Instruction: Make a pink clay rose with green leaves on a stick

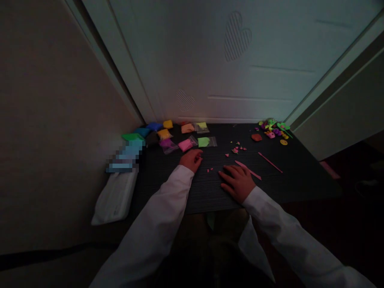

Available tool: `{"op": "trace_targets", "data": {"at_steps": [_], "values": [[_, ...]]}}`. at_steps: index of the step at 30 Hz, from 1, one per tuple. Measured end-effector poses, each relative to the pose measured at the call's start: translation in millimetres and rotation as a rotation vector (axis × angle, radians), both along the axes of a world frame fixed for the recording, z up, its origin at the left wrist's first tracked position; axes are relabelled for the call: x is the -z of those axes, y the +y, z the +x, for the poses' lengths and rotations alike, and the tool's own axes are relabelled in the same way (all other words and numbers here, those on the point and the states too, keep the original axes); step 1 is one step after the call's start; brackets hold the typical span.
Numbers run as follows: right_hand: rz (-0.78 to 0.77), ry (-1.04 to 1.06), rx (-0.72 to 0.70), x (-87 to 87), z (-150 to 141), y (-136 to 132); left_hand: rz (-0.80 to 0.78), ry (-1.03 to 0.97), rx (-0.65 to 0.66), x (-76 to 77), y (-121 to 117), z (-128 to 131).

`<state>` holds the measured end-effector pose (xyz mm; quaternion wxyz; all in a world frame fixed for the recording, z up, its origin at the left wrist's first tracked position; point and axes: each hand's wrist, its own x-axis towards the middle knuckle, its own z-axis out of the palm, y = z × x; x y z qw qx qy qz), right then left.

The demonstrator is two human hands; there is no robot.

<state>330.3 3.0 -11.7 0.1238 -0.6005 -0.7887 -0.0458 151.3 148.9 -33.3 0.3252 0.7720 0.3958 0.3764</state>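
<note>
Bits of pink clay (208,171) sit on the dark table (207,196) between the hands in the head view. I guess they are light, soft and easy to squash, so I'd pinch their sides gently. The left hand (191,161) is curled; pink shows there, but I cannot tell if it's held. The right hand (237,182) lies flat, fingers spread wide, by a pink tool (255,175).

Items on the tabletop (207,198): at least eleven coloured packets (185,144), two pink tools (270,162), one red lump (256,137), one yellow disc (283,142) and two pink crumbs (208,171). The small pink pieces (235,151) number at least five; their exact count is unclear. The multicoloured figures (271,125) overlap and cannot be counted. The white panel (192,52) bears two heart reliefs (235,38). Hands total two: one left hand (191,161), one right hand (238,182).
</note>
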Motion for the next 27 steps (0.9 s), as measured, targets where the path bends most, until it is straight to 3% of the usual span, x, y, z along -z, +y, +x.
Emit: {"op": "trace_targets", "data": {"at_steps": [3, 8, 13, 18, 27], "values": [[-0.001, 0.017, 0.034, -2.2, -0.9, -1.4, 0.029, 0.030, 0.008, -0.6, -1.1, -0.1], [-0.008, 0.011, -0.039, -5.3, -3.2, -3.0, 0.085, 0.106, 0.014, -1.2, -1.6, -0.5], [-0.013, 0.029, 0.012, -5.1, -4.2, -2.9, 0.125, 0.213, 0.035, -0.6, 0.1, -0.4], [-0.022, 0.014, -0.046, -5.7, -4.2, -3.3, 0.156, 0.303, 0.057, -2.1, 0.3, -0.2], [0.017, 0.098, -0.008, 4.0, 3.7, 1.2, 0.178, 0.396, 0.045, -3.5, -0.1, -1.1]]}}
